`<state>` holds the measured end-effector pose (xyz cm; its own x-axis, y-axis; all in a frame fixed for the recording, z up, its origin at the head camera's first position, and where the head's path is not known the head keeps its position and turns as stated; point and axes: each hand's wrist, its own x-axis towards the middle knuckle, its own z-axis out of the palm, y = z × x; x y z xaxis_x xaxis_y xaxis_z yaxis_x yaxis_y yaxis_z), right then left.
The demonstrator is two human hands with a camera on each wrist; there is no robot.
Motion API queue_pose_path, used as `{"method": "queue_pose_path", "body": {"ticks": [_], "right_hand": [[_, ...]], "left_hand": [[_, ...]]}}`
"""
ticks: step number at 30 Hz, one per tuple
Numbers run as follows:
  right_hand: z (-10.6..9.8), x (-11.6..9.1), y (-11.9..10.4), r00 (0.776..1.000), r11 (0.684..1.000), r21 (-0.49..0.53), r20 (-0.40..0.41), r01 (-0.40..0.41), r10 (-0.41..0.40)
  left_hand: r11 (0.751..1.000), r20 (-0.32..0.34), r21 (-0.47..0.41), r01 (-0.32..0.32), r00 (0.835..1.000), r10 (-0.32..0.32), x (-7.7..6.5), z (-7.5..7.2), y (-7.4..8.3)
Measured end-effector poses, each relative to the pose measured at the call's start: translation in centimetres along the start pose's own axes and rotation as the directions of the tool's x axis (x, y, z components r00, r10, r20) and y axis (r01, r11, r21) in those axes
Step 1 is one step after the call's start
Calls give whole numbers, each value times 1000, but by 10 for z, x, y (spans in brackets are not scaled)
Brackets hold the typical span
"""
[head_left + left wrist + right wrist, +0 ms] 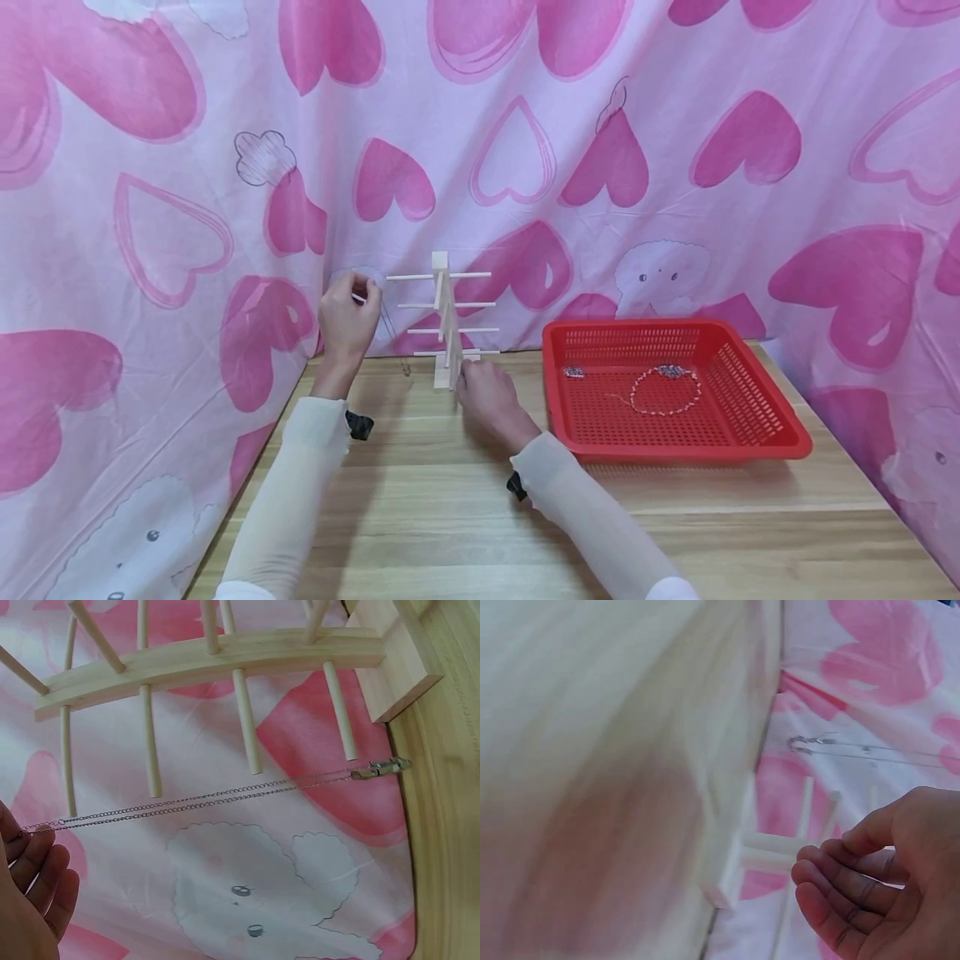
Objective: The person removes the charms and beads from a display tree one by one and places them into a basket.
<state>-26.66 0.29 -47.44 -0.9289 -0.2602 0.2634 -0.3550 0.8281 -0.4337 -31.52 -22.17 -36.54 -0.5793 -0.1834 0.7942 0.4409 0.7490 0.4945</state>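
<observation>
In the head view my left hand (348, 323) is raised left of a wooden display stand (448, 325) with thin pegs on both sides. Its thumb and fingers pinch the end of a thin chain necklace; the left wrist view shows the doubled chain stretched beside the peg tips, its pendant (381, 769) hanging near the tabletop. My right hand (493, 402) is low at the stand, its curled fingers and thumb gripping the post just above the base. In the right wrist view the fingertips (808, 855) overlap the post (769, 851).
A red plastic basket (678, 452) stands on the wooden table (420, 517) to the right. In it lie a beaded necklace (636, 398) and a small silvery piece (573, 372). A pink heart-patterned curtain (480, 108) hangs behind and along the left.
</observation>
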Motion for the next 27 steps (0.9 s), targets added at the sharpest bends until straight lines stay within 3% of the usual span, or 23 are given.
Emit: {"method": "queue_pose_path", "body": {"ticks": [10, 20, 27], "right_hand": [[-39, 8, 0, 996, 996, 44, -42, 80, -78], [-84, 4, 13, 999, 996, 88, 44, 17, -21], [-115, -3, 32, 995, 994, 52, 2, 99, -100]], "left_hand": [[999, 1, -40, -32, 999, 32, 5, -12, 19], [991, 27, -117, -67, 997, 70, 4, -21, 49], [983, 56, -161, -92, 993, 102, 6, -25, 76]]}}
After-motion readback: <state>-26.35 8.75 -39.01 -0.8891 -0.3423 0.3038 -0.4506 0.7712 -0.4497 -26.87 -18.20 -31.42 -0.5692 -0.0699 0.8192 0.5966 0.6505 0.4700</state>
